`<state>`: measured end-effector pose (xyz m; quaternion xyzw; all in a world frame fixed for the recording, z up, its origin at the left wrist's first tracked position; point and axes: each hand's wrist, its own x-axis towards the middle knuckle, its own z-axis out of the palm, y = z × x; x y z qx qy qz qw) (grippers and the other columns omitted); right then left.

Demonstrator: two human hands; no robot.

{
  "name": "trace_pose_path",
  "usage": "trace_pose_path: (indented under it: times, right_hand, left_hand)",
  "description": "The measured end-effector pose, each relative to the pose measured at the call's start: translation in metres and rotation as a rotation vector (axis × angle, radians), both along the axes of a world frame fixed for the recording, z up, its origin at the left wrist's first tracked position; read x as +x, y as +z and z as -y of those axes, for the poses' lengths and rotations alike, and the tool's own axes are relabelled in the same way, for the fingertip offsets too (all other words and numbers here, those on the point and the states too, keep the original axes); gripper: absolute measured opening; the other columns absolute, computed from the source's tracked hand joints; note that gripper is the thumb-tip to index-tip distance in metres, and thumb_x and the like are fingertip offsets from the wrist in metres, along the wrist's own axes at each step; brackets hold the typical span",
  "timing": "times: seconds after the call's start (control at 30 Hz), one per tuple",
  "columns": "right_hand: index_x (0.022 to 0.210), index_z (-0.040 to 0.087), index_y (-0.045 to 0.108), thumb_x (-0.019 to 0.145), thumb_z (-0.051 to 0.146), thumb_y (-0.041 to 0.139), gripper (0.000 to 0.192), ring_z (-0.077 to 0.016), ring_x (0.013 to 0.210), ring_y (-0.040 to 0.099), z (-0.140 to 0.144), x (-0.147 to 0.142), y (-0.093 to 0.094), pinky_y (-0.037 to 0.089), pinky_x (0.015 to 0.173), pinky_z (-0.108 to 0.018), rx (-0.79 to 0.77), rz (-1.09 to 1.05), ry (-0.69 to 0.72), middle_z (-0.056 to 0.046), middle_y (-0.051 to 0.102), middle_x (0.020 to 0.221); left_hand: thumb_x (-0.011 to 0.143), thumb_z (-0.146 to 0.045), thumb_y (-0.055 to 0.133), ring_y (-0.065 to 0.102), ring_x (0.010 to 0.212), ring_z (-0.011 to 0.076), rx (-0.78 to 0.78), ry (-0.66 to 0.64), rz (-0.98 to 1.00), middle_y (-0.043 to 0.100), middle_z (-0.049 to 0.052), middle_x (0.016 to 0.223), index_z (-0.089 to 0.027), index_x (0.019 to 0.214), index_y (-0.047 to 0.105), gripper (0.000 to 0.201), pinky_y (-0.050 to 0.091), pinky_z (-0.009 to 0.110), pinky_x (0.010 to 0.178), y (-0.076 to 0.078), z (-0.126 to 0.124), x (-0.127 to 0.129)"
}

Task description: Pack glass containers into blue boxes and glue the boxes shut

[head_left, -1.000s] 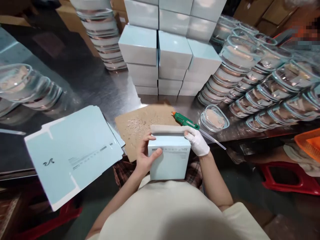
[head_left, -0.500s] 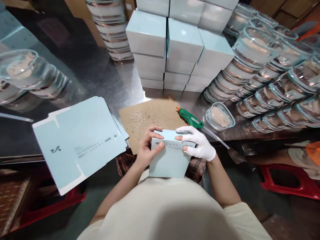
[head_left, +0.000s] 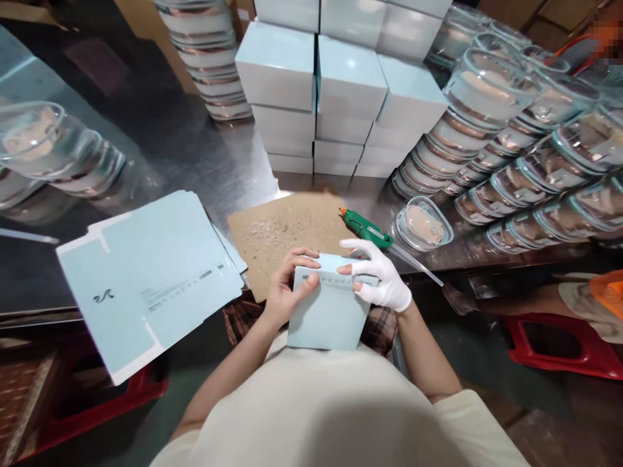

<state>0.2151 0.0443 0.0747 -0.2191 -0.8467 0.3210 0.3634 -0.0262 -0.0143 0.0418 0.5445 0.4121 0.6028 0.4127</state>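
A light blue cardboard box (head_left: pixel 328 318) with small print along one edge rests against my body, above my lap. My bare left hand (head_left: pixel 292 285) grips its left side, thumb on the printed face and fingers over the far edge. My right hand (head_left: pixel 382 275), in a white glove with bare fingertips, lies on the box's right part, two fingertips pressing near the printed edge and the index finger raised. Just beyond it lies a green glue gun (head_left: pixel 367 230) with a clear glue stick (head_left: pixel 418 264) in its back. A brown cardboard sheet (head_left: pixel 287 224) spotted with dried glue lies ahead.
Flat printed light blue carton blanks (head_left: pixel 150 279) are stacked on the left. Finished boxes (head_left: pixel 350 84) rise in a stack ahead. Clear round containers stand in stacks on the right (head_left: pixel 467 136) and left (head_left: pixel 58 149). A red stool (head_left: pixel 549 344) and another person's arm (head_left: pixel 520 301) are at right.
The view has shifted slightly, so things sit a little further left. My right index finger has lifted off the box; my left hand keeps its grip.
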Motion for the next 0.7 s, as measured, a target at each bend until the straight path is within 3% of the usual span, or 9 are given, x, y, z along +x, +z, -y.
trace_pose_path:
  times: [0.1, 0.17, 0.3, 0.4, 0.5, 0.57, 0.6, 0.67, 0.7]
  right_hand:
    - [0.118, 0.029, 0.079, 0.099, 0.045, 0.068, 0.027, -0.0277, 0.132, 0.061, -0.002, 0.0, -0.004, 0.053, 0.11, -0.047, -0.042, -0.003, -0.03, -0.01, 0.059, 0.148]
    - [0.122, 0.03, 0.077, 0.096, 0.055, 0.071, 0.037, -0.0291, 0.136, 0.058, -0.001, 0.003, -0.011, 0.052, 0.113, -0.048, -0.121, -0.018, -0.091, -0.011, 0.056, 0.151]
    - [0.156, 0.035, 0.045, 0.079, 0.087, 0.07, 0.097, -0.0303, 0.133, 0.061, 0.02, 0.014, -0.033, 0.06, 0.099, -0.043, -0.407, -0.196, -0.393, -0.015, 0.043, 0.162]
    - [0.163, 0.03, 0.032, 0.069, 0.091, 0.073, 0.119, -0.0319, 0.13, 0.064, 0.051, 0.006, -0.051, 0.06, 0.099, -0.044, -0.58, -0.152, -0.402, -0.02, 0.048, 0.159]
    - [0.155, 0.025, 0.043, 0.072, 0.08, 0.081, 0.107, -0.0319, 0.132, 0.064, 0.068, -0.013, -0.057, 0.056, 0.109, -0.046, -0.61, -0.214, -0.47, -0.019, 0.056, 0.153]
    - [0.145, 0.025, 0.052, 0.079, 0.069, 0.08, 0.084, -0.0285, 0.124, 0.068, 0.06, -0.017, -0.045, 0.056, 0.109, -0.044, -0.576, -0.364, -0.608, -0.015, 0.063, 0.144]
    - [0.141, 0.025, 0.055, 0.081, 0.063, 0.08, 0.076, -0.0272, 0.121, 0.068, 0.049, -0.014, -0.034, 0.057, 0.109, -0.044, -0.543, -0.438, -0.671, -0.013, 0.065, 0.14]
    - [0.139, 0.026, 0.056, 0.081, 0.052, 0.079, 0.068, -0.0256, 0.121, 0.068, 0.012, 0.0, 0.003, 0.056, 0.11, -0.044, -0.432, -0.55, -0.751, -0.01, 0.066, 0.138]
    - [0.14, 0.026, 0.055, 0.082, 0.048, 0.077, 0.066, -0.0254, 0.122, 0.067, -0.014, 0.009, 0.027, 0.056, 0.11, -0.045, -0.357, -0.589, -0.771, -0.009, 0.066, 0.139]
  left_hand:
    - [0.091, -0.05, 0.077, 0.068, 0.113, 0.0268, -0.018, -0.001, 0.02, 0.071, 0.01, 0.111, -0.023, 0.094, 0.076, 0.027, 0.053, 0.042, 0.1, -0.001, -0.001, 0.002]
    - [0.089, -0.05, 0.079, 0.069, 0.113, 0.0267, -0.044, 0.028, 0.046, 0.072, 0.009, 0.111, -0.023, 0.091, 0.075, 0.027, 0.054, 0.041, 0.099, -0.003, -0.001, 0.0]
    - [0.087, -0.046, 0.081, 0.068, 0.117, 0.0236, -0.053, 0.387, 0.178, 0.071, 0.005, 0.115, -0.025, 0.095, 0.07, 0.026, 0.049, 0.041, 0.111, 0.0, -0.009, -0.012]
    - [0.085, -0.047, 0.083, 0.067, 0.121, 0.0225, -0.04, 0.592, 0.293, 0.07, 0.003, 0.114, -0.025, 0.097, 0.067, 0.03, 0.043, 0.042, 0.12, 0.006, -0.018, -0.013]
    - [0.088, -0.056, 0.078, 0.065, 0.129, 0.0246, -0.097, 0.527, 0.343, 0.069, 0.006, 0.129, -0.027, 0.109, 0.066, 0.038, 0.043, 0.045, 0.122, 0.008, -0.023, -0.002]
    - [0.086, -0.071, 0.072, 0.054, 0.147, 0.0302, -0.109, 0.405, 0.306, 0.057, 0.01, 0.155, -0.036, 0.139, 0.056, 0.065, 0.045, 0.052, 0.122, 0.003, -0.022, 0.003]
    - [0.082, -0.079, 0.072, 0.043, 0.157, 0.0337, -0.091, 0.359, 0.265, 0.045, 0.012, 0.166, -0.041, 0.153, 0.042, 0.086, 0.044, 0.057, 0.122, -0.001, -0.021, 0.002]
    - [0.071, -0.086, 0.075, 0.018, 0.168, 0.0372, -0.036, 0.333, 0.17, 0.023, 0.013, 0.178, -0.049, 0.165, 0.015, 0.117, 0.039, 0.067, 0.124, -0.009, -0.016, -0.003]
    - [0.07, -0.085, 0.077, 0.012, 0.169, 0.0373, -0.011, 0.35, 0.136, 0.019, 0.013, 0.179, -0.051, 0.166, 0.01, 0.121, 0.035, 0.07, 0.125, -0.012, -0.014, -0.008]
